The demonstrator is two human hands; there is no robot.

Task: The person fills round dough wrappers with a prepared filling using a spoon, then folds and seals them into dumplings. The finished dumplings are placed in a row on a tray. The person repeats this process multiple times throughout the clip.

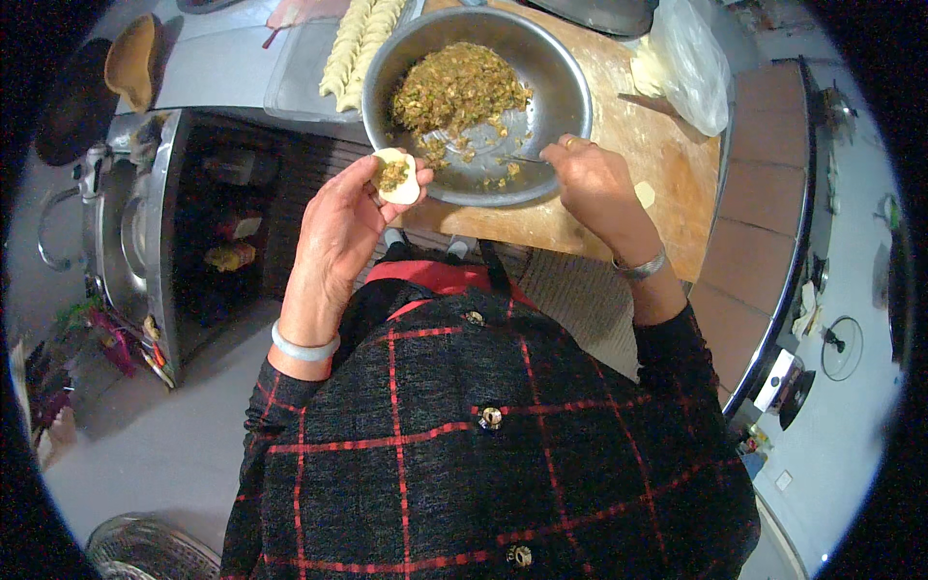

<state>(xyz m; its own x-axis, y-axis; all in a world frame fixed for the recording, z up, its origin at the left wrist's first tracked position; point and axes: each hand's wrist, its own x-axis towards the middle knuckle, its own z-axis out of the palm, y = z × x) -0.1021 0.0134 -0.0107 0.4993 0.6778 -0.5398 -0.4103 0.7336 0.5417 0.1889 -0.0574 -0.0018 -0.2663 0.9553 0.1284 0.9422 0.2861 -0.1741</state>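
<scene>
A round dough wrapper (407,190) with a dab of chopped filling (392,176) in its middle rests in my left hand (344,214), held by the fingers and thumb. My left hand is at the near left rim of a large stainless steel bowl (478,194). My right hand (596,181) grips a thin metal utensil (525,159) whose far end reaches down into the bowl; its tip is hard to make out. A mound of minced filling (460,87) lies against the bowl's far left side, with scraps scattered over the bottom.
Rows of folded dumplings (360,51) sit on a tray (297,80) left of the bowl. The floured wooden board (678,170) bears a loose wrapper (644,194), a knife (656,109), dough (647,72) and a plastic bag (692,69). A sink (134,225) stands at far left.
</scene>
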